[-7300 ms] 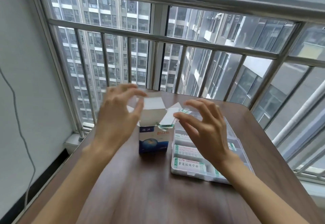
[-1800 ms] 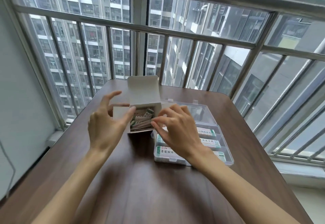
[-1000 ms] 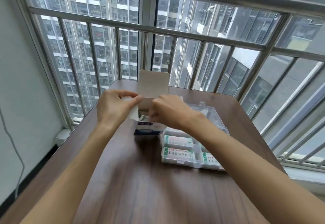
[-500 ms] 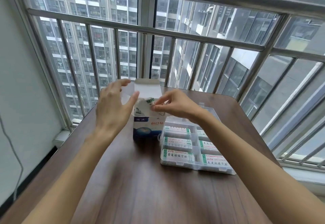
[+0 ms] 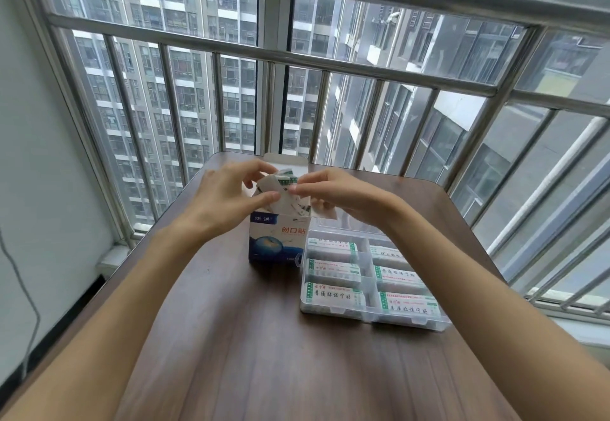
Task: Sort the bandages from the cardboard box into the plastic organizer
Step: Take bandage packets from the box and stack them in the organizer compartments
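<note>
Window bars back your worktop (image 5: 264, 338). Both your left hand (image 5: 227, 199) and right hand (image 5: 333, 189) pinch bandages (image 5: 284, 183) over the cardboard box (image 5: 279, 239). Your right hand is nearer the plastic organizer (image 5: 368, 313), which lies right of the box.

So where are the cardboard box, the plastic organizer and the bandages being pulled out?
cardboard box (image 5: 275, 239), head view, blue printed front face.
plastic organizer (image 5: 366, 263), head view, centre divider.
bandages (image 5: 284, 179), head view, green-edged strips between the fingers.

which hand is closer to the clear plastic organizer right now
Right. The right hand pinches bandages over the cardboard box, just behind the plastic organizer. The left hand grips them from the box's far side.
</note>
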The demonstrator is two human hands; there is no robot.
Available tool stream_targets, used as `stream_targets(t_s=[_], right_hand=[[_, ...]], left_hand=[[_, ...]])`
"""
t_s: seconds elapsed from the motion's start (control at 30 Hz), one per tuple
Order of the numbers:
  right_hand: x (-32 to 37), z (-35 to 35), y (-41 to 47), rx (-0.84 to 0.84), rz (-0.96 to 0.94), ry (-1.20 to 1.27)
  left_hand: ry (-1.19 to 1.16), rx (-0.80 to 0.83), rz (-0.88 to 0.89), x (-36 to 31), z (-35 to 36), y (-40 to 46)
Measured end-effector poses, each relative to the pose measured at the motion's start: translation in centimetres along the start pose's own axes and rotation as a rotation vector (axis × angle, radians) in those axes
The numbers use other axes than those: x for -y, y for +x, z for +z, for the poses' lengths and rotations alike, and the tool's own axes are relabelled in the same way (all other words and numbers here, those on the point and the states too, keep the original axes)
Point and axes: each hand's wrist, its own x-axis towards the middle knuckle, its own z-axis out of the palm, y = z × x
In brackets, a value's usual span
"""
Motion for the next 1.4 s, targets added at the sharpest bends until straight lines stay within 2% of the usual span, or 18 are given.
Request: stream_targets(t_s=[0.13, 0.23, 0.37, 0.47, 0.6, 0.77, 0.83, 0.97, 1.17, 1.27, 1.4], right_hand=[[0.4, -0.3, 0.4, 0.025, 0.024, -0.035], [0.6, 0.4, 0.6, -0.06, 0.032, -0.042], [-0.2, 1.5, 0.7, -0.178, 0.018, 0.148], [-0.4, 1.5, 0.4, -0.164, 0.003, 0.185], [0.1, 0.9, 0.0, -0.111, 0.016, 0.115], [0.1, 2.1, 0.4, -0.272, 0.02, 0.137], [-0.1, 2.6, 0.5, -0.328, 0.013, 0.2], [-0.4, 2.0, 0.5, -0.436, 0.037, 0.399], [-0.6, 1.0, -0.1, -0.462, 0.121, 0.831], [-0.7, 0.2, -0.7, -0.48, 0.123, 1.045], [-0.8, -1.0, -2.5, -0.446, 0.065, 1.05]], left_hand=[[-0.073, 0.005, -0.048, 0.2, 0.2, -0.2], [-0.02, -0.059, -0.093, 0.1, 0.3, -0.3], [0.082, -0.101, -0.114, -0.1, 0.3, -0.4], [-0.004, -0.055, -0.109, 0.2, 0.2, -0.3], [-0.071, -0.038, -0.119, 0.2, 0.4, -0.4], [-0.158, -0.031, -0.157, 0.3, 0.6, -0.5], [-0.096, -0.021, -0.166, 0.5, 0.5, -0.6], [0.183, 0.007, -0.139, -0.1, 0.1, -0.6], [0.443, 0.07, -0.12, -1.2, 0.1, -0.2], [0.463, -0.031, -0.128, -1.8, 0.4, -0.3], [0.144, -0.279, -0.047, -4.1, 0.4, -0.7]])
